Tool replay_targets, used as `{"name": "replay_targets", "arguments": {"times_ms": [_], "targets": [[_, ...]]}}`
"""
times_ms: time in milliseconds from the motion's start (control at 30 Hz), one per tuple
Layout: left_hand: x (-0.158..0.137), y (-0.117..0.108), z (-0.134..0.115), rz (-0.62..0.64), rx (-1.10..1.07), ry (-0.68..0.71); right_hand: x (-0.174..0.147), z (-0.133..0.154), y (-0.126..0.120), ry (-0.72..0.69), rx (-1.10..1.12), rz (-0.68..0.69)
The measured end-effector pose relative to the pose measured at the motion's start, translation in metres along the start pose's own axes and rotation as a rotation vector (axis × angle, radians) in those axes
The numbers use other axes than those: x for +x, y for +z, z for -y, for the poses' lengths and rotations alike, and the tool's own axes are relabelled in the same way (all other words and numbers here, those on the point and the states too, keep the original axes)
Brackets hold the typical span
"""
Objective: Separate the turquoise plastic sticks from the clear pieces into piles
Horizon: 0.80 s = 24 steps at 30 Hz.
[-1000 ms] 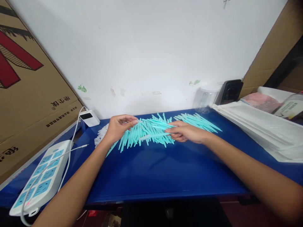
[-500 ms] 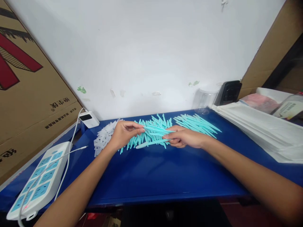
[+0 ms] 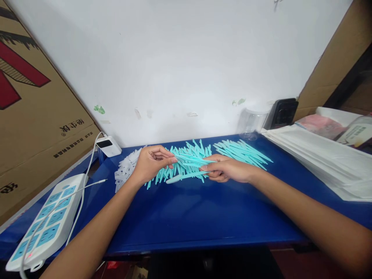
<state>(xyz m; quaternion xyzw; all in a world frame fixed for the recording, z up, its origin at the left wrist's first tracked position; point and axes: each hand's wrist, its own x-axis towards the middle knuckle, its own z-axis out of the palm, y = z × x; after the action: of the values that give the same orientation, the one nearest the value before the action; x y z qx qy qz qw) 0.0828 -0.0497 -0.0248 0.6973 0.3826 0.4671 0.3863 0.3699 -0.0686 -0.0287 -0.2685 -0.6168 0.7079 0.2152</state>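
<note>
Turquoise sticks (image 3: 193, 159), deep-blue tabletop (image 3: 203, 217)

Smooth plastic sticks (image 3: 192, 159), glossy tabletop (image 3: 203, 217), cardboard box (image 3: 43, 112)

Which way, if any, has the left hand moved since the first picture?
Yes: against the jar, the left hand shifted rightward and lower in view.

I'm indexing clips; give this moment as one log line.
right hand: holds turquoise sticks | left hand: at their other ends | beneath: blue table
</note>
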Motion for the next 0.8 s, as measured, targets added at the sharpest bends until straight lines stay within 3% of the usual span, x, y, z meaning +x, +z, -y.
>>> {"name": "replay_targets", "arguments": {"times_ms": [200, 567, 800], "targets": [[0.002, -0.007, -0.002, -0.031, 0.039, 0.010, 0.000, 0.002, 0.001, 0.015, -0.035, -0.045], [0.002, -0.008, 0.006, 0.042, 0.077, -0.036, 0.002, -0.003, -0.005, -0.057, -0.138, -0.065], [0.009, -0.023, 0.008, -0.063, 0.072, -0.072, 0.001, -0.006, -0.015, -0.119, -0.216, -0.108]]}}
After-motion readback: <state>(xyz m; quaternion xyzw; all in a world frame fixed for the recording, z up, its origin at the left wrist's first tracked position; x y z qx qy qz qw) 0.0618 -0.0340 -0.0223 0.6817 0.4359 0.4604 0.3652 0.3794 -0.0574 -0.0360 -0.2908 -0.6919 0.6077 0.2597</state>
